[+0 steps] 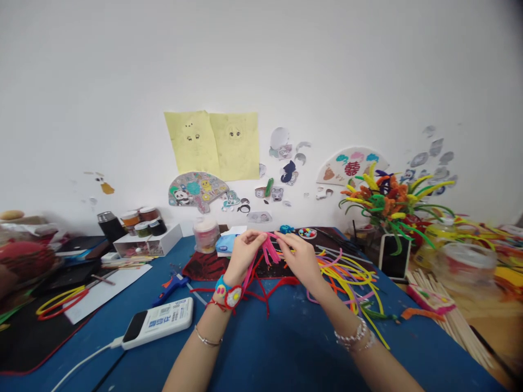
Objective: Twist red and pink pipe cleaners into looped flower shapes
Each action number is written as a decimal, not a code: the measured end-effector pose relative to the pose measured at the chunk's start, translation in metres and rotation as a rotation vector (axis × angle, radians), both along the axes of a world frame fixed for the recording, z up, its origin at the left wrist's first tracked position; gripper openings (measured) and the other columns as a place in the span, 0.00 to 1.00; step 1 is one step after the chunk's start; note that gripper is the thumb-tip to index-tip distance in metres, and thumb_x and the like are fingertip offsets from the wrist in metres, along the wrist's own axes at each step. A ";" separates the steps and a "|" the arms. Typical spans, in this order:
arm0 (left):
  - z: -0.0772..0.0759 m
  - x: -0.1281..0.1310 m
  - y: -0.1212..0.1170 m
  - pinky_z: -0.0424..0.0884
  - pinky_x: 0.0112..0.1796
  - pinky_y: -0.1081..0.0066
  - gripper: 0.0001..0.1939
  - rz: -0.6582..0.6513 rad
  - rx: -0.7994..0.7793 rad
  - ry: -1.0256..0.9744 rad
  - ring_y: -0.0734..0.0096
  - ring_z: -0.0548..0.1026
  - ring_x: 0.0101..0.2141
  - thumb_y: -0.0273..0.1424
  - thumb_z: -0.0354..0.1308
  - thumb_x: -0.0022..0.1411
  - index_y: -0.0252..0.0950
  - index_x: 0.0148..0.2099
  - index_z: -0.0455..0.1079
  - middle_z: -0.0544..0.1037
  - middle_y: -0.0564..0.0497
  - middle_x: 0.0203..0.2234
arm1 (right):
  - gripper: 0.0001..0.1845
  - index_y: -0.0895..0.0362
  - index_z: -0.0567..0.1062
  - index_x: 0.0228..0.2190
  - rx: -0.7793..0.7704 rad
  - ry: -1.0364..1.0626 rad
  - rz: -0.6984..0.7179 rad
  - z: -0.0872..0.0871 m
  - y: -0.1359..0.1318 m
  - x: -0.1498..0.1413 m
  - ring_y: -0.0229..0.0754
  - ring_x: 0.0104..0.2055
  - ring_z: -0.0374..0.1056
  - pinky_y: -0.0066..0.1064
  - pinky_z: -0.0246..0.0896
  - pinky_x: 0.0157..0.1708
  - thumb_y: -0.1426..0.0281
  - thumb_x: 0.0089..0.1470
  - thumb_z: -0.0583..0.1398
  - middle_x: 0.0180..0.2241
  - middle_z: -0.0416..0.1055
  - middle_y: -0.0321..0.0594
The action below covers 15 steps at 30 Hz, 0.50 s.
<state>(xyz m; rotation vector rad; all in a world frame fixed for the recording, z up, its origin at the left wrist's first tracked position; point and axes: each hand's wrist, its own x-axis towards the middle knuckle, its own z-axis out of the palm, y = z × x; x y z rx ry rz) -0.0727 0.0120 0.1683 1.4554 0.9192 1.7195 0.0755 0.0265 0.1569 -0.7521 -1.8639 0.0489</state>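
Blue cloth (pixel 278 348) covers the table, with a smooth white wall (pixel 286 65) behind. In the middle, the left hand (pixel 246 253) and right hand (pixel 301 260) pinch soft, fuzzy pink strips (pixel 269 247) between fingers and thumbs. Long, bendy yellow sticks (pixel 359 277) curl at the right. Fuzzy red strips (pixel 265 291) lie below the hands.

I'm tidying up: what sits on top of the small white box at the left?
Several small jars stand on the white box. The front ones partly hide those behind; the surface beneath is covered.
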 end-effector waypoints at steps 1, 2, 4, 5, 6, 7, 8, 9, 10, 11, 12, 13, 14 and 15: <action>0.000 0.001 0.000 0.65 0.34 0.73 0.11 0.018 0.019 -0.004 0.73 0.71 0.29 0.35 0.58 0.49 0.32 0.31 0.70 0.74 0.50 0.26 | 0.16 0.54 0.72 0.42 -0.059 0.020 0.039 -0.001 -0.001 -0.001 0.40 0.36 0.67 0.31 0.61 0.37 0.70 0.56 0.49 0.35 0.72 0.40; 0.000 0.002 0.000 0.65 0.34 0.73 0.10 0.032 0.037 -0.010 0.73 0.70 0.29 0.35 0.58 0.49 0.32 0.31 0.70 0.74 0.50 0.26 | 0.16 0.54 0.72 0.42 -0.116 0.042 0.066 -0.002 -0.003 -0.002 0.39 0.35 0.67 0.30 0.62 0.35 0.70 0.56 0.49 0.35 0.73 0.40; -0.001 0.002 0.000 0.65 0.35 0.73 0.10 0.056 0.064 -0.021 0.73 0.70 0.29 0.34 0.58 0.50 0.31 0.31 0.70 0.74 0.50 0.26 | 0.16 0.54 0.72 0.42 -0.219 0.077 0.104 -0.002 -0.007 -0.005 0.40 0.32 0.68 0.30 0.63 0.33 0.68 0.55 0.50 0.34 0.74 0.39; -0.001 0.003 0.001 0.65 0.35 0.73 0.10 0.066 0.071 -0.026 0.73 0.70 0.29 0.34 0.58 0.50 0.31 0.31 0.70 0.73 0.49 0.26 | 0.16 0.54 0.72 0.43 -0.261 0.090 0.120 -0.002 -0.009 -0.007 0.40 0.32 0.69 0.30 0.63 0.33 0.67 0.55 0.50 0.35 0.74 0.40; -0.002 0.002 0.001 0.65 0.35 0.73 0.10 0.076 0.073 -0.031 0.73 0.70 0.30 0.34 0.58 0.50 0.31 0.31 0.70 0.73 0.49 0.26 | 0.17 0.54 0.72 0.43 -0.295 0.102 0.137 -0.002 -0.011 -0.008 0.41 0.33 0.69 0.31 0.63 0.33 0.66 0.55 0.50 0.36 0.74 0.40; -0.002 0.002 0.002 0.65 0.35 0.73 0.10 0.086 0.073 -0.037 0.73 0.70 0.30 0.34 0.58 0.50 0.31 0.31 0.70 0.73 0.49 0.26 | 0.17 0.54 0.72 0.43 -0.318 0.113 0.156 -0.001 -0.013 -0.009 0.42 0.34 0.70 0.32 0.64 0.35 0.65 0.54 0.51 0.37 0.74 0.40; -0.002 0.002 0.002 0.65 0.35 0.72 0.10 0.095 0.071 -0.044 0.73 0.70 0.30 0.34 0.58 0.50 0.31 0.31 0.70 0.73 0.49 0.26 | 0.17 0.54 0.72 0.44 -0.333 0.125 0.177 -0.001 -0.014 -0.010 0.43 0.36 0.69 0.33 0.64 0.36 0.65 0.54 0.51 0.39 0.73 0.40; -0.002 0.001 0.003 0.65 0.36 0.72 0.10 0.100 0.068 -0.053 0.73 0.70 0.30 0.34 0.58 0.50 0.31 0.31 0.70 0.74 0.49 0.27 | 0.18 0.54 0.72 0.44 -0.345 0.136 0.200 0.000 -0.014 -0.010 0.45 0.38 0.69 0.34 0.63 0.38 0.65 0.54 0.51 0.40 0.73 0.40; -0.003 0.001 0.003 0.65 0.36 0.72 0.10 0.102 0.064 -0.067 0.73 0.70 0.30 0.34 0.58 0.50 0.31 0.31 0.70 0.74 0.49 0.27 | 0.18 0.54 0.71 0.45 -0.361 0.145 0.224 0.000 -0.014 -0.011 0.46 0.39 0.69 0.36 0.62 0.40 0.65 0.53 0.51 0.41 0.72 0.39; -0.003 0.002 0.004 0.65 0.36 0.72 0.10 0.097 0.059 -0.081 0.73 0.71 0.31 0.34 0.58 0.50 0.31 0.32 0.70 0.74 0.49 0.27 | 0.18 0.54 0.71 0.45 -0.383 0.150 0.248 -0.001 -0.013 -0.012 0.46 0.40 0.69 0.37 0.62 0.41 0.65 0.53 0.52 0.41 0.72 0.39; -0.004 0.002 0.004 0.66 0.36 0.72 0.10 0.092 0.051 -0.098 0.73 0.71 0.31 0.34 0.58 0.50 0.32 0.32 0.69 0.74 0.49 0.27 | 0.19 0.54 0.71 0.45 -0.413 0.152 0.272 -0.002 -0.012 -0.013 0.47 0.39 0.69 0.37 0.62 0.40 0.65 0.53 0.52 0.40 0.73 0.39; -0.004 0.003 0.004 0.66 0.36 0.72 0.11 0.085 0.042 -0.114 0.73 0.71 0.31 0.35 0.58 0.50 0.31 0.32 0.69 0.74 0.49 0.27 | 0.19 0.55 0.71 0.44 -0.449 0.155 0.297 -0.003 -0.011 -0.014 0.47 0.37 0.69 0.38 0.63 0.39 0.64 0.52 0.52 0.39 0.73 0.39; -0.005 0.004 0.005 0.66 0.36 0.72 0.11 0.078 0.032 -0.129 0.72 0.71 0.31 0.35 0.58 0.50 0.31 0.32 0.69 0.74 0.48 0.28 | 0.19 0.55 0.72 0.44 -0.482 0.161 0.320 -0.005 -0.011 -0.016 0.46 0.35 0.69 0.38 0.64 0.37 0.63 0.52 0.52 0.36 0.74 0.39; -0.006 0.005 0.005 0.66 0.36 0.71 0.11 0.074 0.023 -0.141 0.72 0.72 0.31 0.35 0.58 0.49 0.31 0.32 0.69 0.75 0.48 0.28 | 0.19 0.56 0.72 0.44 -0.509 0.172 0.342 -0.007 -0.010 -0.018 0.46 0.34 0.69 0.38 0.65 0.36 0.63 0.52 0.52 0.34 0.75 0.39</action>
